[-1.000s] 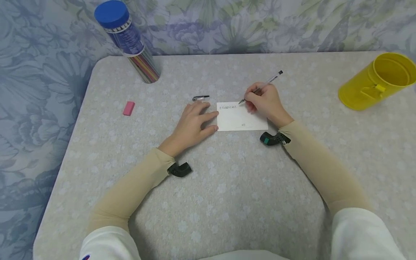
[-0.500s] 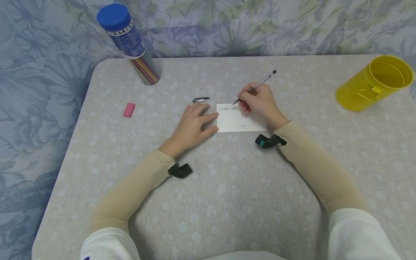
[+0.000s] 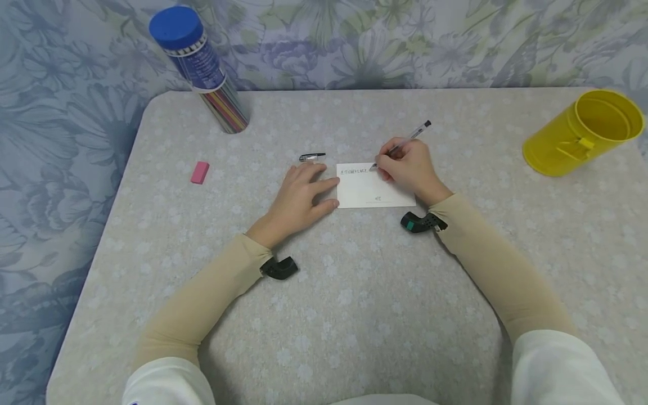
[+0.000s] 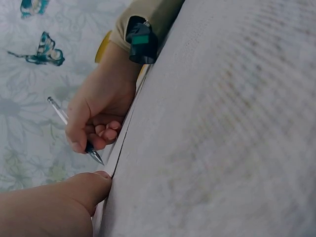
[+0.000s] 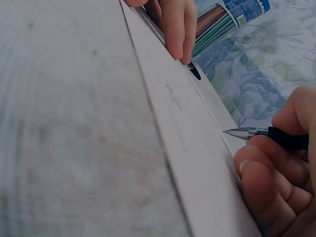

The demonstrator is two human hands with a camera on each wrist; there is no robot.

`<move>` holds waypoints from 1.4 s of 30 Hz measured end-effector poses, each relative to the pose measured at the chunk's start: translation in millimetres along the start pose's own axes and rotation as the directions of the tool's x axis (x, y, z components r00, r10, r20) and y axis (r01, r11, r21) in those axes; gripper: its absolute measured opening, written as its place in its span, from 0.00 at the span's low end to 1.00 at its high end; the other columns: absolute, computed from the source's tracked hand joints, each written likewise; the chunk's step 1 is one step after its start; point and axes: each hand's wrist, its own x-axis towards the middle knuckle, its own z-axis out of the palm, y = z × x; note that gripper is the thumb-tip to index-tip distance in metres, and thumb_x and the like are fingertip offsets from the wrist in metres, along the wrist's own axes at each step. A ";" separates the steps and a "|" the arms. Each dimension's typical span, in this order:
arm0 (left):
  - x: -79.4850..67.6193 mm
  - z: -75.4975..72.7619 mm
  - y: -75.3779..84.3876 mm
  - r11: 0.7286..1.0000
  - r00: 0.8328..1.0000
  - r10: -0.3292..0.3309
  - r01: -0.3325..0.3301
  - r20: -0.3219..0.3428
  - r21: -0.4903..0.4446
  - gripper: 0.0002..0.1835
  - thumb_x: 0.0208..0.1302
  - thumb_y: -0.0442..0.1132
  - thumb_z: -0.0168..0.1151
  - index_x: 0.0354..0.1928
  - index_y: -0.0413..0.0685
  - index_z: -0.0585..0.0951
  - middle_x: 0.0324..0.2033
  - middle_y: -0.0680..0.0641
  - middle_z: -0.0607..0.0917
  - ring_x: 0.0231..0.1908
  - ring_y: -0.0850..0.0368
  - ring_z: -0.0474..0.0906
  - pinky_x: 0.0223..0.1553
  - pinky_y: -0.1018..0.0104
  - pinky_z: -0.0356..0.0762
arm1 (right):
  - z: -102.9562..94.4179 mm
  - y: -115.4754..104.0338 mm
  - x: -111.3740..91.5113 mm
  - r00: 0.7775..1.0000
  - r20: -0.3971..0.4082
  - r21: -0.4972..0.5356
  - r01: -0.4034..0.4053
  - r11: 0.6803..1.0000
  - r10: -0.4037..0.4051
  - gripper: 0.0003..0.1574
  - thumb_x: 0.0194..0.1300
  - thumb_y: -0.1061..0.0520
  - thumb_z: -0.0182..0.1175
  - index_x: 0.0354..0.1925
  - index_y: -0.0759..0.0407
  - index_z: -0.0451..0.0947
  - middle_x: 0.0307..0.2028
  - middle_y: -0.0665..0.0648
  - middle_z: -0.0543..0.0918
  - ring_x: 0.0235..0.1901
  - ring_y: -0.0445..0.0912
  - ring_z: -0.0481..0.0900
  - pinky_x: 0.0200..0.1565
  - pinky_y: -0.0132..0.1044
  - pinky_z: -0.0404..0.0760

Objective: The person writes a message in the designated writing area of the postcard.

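A white card (image 3: pixel 359 191) with a line of handwriting along its top lies on the table. My right hand (image 3: pixel 409 167) pinches a clear-barrelled pen (image 3: pixel 418 131) with a black end, its tip at the end of the written line. In the right wrist view the metal tip of the pen (image 5: pixel 242 132) is close to the card (image 5: pixel 182 133); whether it touches, I cannot tell. My left hand (image 3: pixel 302 197) rests with spread fingers, index fingertip and thumb at the card's left edge. Just beyond those fingers lies the pen cap (image 3: pixel 312 157).
A pink eraser (image 3: pixel 199 172) lies to the left. At the back left stands a clear tube of coloured pencils (image 3: pixel 225 107) with a blue lid (image 3: pixel 176 28). A yellow cylindrical container (image 3: pixel 562 140) is at the right. Floral wall covering borders the table's back edge.
My right hand and the pen moved left along the card's top, then slightly back right and down toward the card. The left hand stays where it was.
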 end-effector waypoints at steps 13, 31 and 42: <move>-0.4 -1.8 0.6 1.000 1.000 -0.001 0.001 -0.018 0.007 0.26 0.67 0.51 0.67 0.63 0.48 0.82 0.69 0.35 0.74 0.74 0.35 0.62 0.73 0.29 0.52 | 0.9 -4.8 0.1 0.998 -0.015 -0.099 0.062 0.993 -0.063 0.08 0.63 0.61 0.61 0.29 0.63 0.84 0.15 0.52 0.79 0.13 0.38 0.72 0.18 0.27 0.69; 0.1 1.0 0.3 1.000 1.000 0.001 -0.001 -0.012 -0.004 0.25 0.68 0.50 0.67 0.64 0.48 0.82 0.69 0.35 0.74 0.74 0.36 0.62 0.74 0.28 0.51 | 0.8 -0.6 -2.2 0.995 -0.062 -0.060 0.070 0.996 -0.074 0.08 0.62 0.62 0.61 0.27 0.63 0.83 0.14 0.49 0.79 0.12 0.38 0.74 0.19 0.27 0.71; 1.0 1.4 1.0 1.000 1.000 0.007 -0.007 -0.012 -0.005 0.25 0.68 0.50 0.67 0.63 0.47 0.82 0.69 0.35 0.74 0.73 0.35 0.63 0.74 0.29 0.52 | 0.5 0.2 -2.5 0.994 -0.060 -0.080 0.082 0.993 -0.087 0.09 0.64 0.60 0.62 0.27 0.63 0.83 0.15 0.50 0.79 0.12 0.39 0.73 0.18 0.27 0.69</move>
